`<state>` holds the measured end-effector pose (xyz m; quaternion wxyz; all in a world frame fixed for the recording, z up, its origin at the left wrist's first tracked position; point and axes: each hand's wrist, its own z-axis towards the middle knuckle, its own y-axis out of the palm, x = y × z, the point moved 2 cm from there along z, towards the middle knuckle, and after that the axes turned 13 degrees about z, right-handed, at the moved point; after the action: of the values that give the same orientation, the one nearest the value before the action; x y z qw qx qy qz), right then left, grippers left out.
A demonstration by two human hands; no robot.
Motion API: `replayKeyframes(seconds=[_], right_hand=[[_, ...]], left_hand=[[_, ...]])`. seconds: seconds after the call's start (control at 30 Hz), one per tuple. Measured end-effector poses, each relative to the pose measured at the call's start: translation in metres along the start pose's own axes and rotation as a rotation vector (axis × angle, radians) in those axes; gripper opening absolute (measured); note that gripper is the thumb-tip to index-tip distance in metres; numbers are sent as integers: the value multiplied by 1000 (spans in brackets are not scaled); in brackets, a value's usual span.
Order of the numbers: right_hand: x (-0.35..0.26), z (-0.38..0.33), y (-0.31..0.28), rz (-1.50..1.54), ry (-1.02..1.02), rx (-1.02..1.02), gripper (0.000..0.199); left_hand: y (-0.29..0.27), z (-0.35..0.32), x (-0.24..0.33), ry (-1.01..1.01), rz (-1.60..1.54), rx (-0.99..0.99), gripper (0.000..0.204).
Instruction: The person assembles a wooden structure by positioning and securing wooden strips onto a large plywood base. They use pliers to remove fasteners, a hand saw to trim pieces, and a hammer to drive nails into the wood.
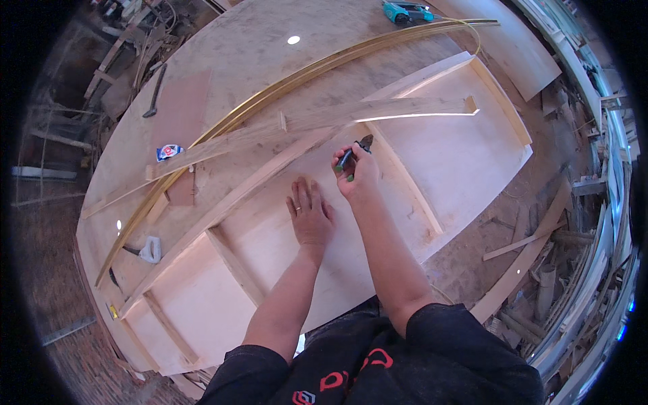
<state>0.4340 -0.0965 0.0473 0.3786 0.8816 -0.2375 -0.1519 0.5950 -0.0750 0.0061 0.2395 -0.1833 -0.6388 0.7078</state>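
My left hand [311, 211] lies flat on a pale panel [290, 246], its fingers stretched out and nothing in it. Just to the right, my right hand [356, 171] is closed around pliers [346, 160] with dark and green handles; their dark jaws point up and away from me. Wooden battens form a frame on the panel, and one crosspiece [403, 177] runs just right of the pliers. Beyond both hands, a long wooden board [324, 117] rests across the frame's far rail [273, 171].
Gold-coloured trim strips [283, 82] curve across the large worktable. A teal power tool [407, 12] sits at the far edge. On the left lie a dark hammer-like tool [154, 94], a blue-and-white packet [169, 152] and a white-handled tool [151, 250]. Scrap wood [533, 229] covers the floor at right.
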Motion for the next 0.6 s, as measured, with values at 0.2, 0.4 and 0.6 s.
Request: replayKeyframes(seconds=[0.2, 0.4, 0.6], right_hand=[[50, -180, 48, -386, 230, -158, 19], [-95, -179, -19, -1026, -156, -58, 29], [-187, -232, -126, -1452, -321, 168, 29]], left_hand=[[15, -6, -11, -62, 49, -195, 61], [7, 5, -2, -30, -17, -1, 62], [10, 7, -1, -52, -43, 44, 61]])
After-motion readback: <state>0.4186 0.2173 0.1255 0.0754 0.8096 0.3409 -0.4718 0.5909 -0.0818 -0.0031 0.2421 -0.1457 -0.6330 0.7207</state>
